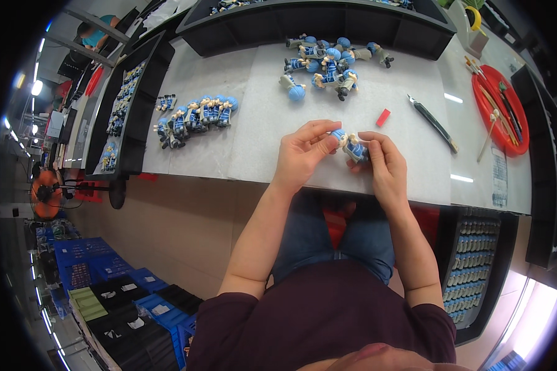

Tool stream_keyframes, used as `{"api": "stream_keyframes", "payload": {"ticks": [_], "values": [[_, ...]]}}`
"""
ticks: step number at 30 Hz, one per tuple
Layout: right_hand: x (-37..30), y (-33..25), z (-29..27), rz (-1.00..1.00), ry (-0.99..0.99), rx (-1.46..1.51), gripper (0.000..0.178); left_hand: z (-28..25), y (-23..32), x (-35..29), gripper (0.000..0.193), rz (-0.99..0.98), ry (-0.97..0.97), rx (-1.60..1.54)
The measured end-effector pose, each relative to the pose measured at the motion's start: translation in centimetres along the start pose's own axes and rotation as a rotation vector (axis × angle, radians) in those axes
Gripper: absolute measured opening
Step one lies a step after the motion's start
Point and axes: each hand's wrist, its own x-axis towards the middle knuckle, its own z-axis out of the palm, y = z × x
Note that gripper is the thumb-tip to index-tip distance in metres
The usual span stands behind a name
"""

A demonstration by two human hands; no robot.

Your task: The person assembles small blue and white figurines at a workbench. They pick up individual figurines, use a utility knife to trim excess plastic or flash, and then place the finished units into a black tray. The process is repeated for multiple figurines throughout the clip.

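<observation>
A small toy figurine with a light blue cap and a blue and grey body is held between my hands, over the front edge of the table. My left hand pinches its cap end between thumb and fingers. Around the body end, the fingers of my right hand are closed. Part of the figurine is hidden behind my fingertips. A small red block lies just beyond my right hand, and a black-handled craft knife rests farther right.
A loose pile of figurines lies at the back, and a row of them stands at left. Black trays border the table at back and left. At right is a red oval dish with brushes. Below right, a tray holds rows of figurines.
</observation>
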Motion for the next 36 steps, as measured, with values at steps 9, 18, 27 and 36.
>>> {"api": "stream_keyframes", "payload": {"ticks": [9,18,27,36], "values": [[-0.1,-0.2,0.04,0.018,-0.005,0.105,0.024,-0.17,-0.05,-0.08,0.025,-0.051,0.02,-0.023],[-0.4,0.4,-0.18,-0.191,-0.027,0.031,0.045,0.02,0.29,-0.05,0.029,-0.105,-0.014,-0.038],[-0.64,0.25,-0.26,-0.213,-0.033,0.033,0.048,0.06,0.51,-0.04,0.031,-0.089,-0.034,-0.016],[-0.77,0.23,-0.51,-0.219,-0.051,0.017,0.049,-0.01,0.32,-0.21,0.032,-0.072,-0.025,-0.025]]}}
